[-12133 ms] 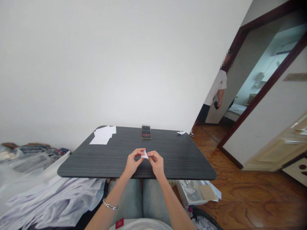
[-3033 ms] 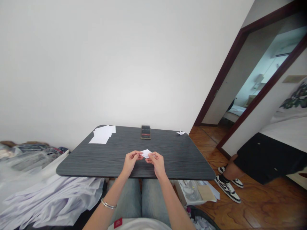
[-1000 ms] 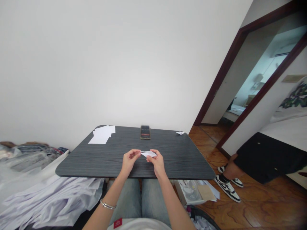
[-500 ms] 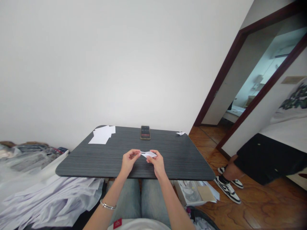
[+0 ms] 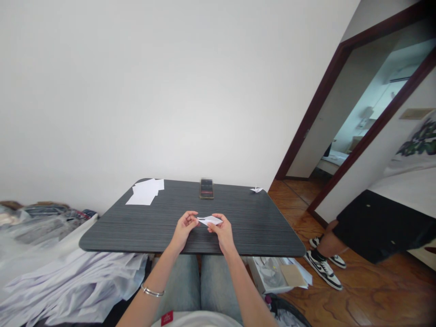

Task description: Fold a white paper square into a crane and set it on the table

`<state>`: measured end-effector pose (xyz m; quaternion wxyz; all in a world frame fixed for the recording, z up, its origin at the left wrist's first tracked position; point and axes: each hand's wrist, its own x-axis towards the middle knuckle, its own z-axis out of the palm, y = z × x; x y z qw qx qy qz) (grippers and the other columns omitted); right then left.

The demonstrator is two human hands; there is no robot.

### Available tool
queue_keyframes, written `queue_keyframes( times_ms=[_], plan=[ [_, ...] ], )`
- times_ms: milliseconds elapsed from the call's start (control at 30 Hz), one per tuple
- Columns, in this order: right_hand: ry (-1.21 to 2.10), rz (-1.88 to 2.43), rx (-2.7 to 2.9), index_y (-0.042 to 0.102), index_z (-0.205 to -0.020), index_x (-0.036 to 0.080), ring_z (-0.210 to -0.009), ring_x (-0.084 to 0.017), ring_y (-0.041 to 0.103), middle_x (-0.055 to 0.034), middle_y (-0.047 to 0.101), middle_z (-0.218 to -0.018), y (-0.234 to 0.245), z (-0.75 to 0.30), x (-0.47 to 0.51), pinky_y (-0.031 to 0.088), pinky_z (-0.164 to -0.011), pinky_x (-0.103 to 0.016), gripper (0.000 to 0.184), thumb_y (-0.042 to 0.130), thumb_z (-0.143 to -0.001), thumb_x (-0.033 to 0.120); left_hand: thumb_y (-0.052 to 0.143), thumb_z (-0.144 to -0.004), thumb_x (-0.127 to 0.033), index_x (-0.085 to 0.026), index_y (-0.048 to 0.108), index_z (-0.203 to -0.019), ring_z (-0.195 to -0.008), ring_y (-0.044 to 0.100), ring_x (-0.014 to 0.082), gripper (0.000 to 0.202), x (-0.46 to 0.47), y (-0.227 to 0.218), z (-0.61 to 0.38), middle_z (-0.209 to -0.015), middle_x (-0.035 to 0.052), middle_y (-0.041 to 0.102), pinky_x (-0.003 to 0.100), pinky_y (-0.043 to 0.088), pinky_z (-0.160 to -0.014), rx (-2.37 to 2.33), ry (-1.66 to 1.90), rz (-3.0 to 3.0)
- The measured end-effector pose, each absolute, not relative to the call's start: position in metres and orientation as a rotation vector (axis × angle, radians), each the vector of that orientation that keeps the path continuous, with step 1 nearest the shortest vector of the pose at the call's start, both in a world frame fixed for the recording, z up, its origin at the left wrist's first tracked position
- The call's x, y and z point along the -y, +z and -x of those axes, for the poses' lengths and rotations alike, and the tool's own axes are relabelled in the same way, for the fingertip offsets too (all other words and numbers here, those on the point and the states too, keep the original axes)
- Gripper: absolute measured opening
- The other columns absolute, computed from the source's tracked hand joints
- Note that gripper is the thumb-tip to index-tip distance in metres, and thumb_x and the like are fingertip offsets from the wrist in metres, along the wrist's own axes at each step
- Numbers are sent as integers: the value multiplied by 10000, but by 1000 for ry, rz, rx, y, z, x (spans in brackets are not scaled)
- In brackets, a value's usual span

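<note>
A small piece of folded white paper point(image 5: 210, 220), diamond-like with a slit at its left end, is held just above the near part of the dark table point(image 5: 143, 231). My right hand point(image 5: 223, 230) grips its right side, with the thumb in front and the fingers behind. At the paper's narrow left end, my left hand point(image 5: 184, 228) has thumb and fingertips closed together in a pinch. Near the far right corner rests a folded paper crane point(image 5: 256, 190). White paper sheets point(image 5: 143, 192) overlap at the far left.
A phone point(image 5: 206, 188) is propped at the table's back edge near the wall. Clothes and plastic bags point(image 5: 61, 231) are heaped on the left. Under the table's right side is a white box point(image 5: 269, 279). Another person point(image 5: 384, 222) stands on the right by a doorway.
My left hand has shifted slightly left and its fingers have rearranged at the paper's left end. The right hand and the paper have hardly moved.
</note>
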<state>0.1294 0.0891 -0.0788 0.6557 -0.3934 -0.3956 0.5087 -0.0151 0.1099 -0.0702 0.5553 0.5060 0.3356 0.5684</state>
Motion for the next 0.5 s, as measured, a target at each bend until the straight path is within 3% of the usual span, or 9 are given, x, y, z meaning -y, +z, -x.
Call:
queue_keyframes(
  times_ms=[167, 333, 500],
  plan=[
    [1138, 904, 876, 515, -877, 154, -432, -98, 551, 9, 653, -646, -79, -130, -89, 463, -440, -215, 383, 722, -558, 205, 576, -705, -354, -123, 584, -778, -584, 567, 106, 242, -111, -70, 14, -655, 13, 597, 246, 481, -606, -837, 1342, -1154],
    [1155, 890, 888, 511, -888, 155, -442, -89, 552, 11, 655, -648, -79, -130, -89, 461, -452, -200, 374, 710, -574, 187, 671, -618, -331, -115, 641, -665, -503, 530, 99, 224, -110, -70, 12, -569, 5, 605, 202, 440, -496, -879, 1263, -1231],
    [1162, 908, 904, 512, -901, 158, -443, -94, 559, 12, 658, -654, -80, -130, -89, 462, -446, -199, 393, 713, -566, 200, 653, -641, -341, -118, 654, -619, -498, 530, 106, 224, -109, -69, 11, -556, 11, 618, 199, 428, -483, -889, 1229, -1277]
  ],
)
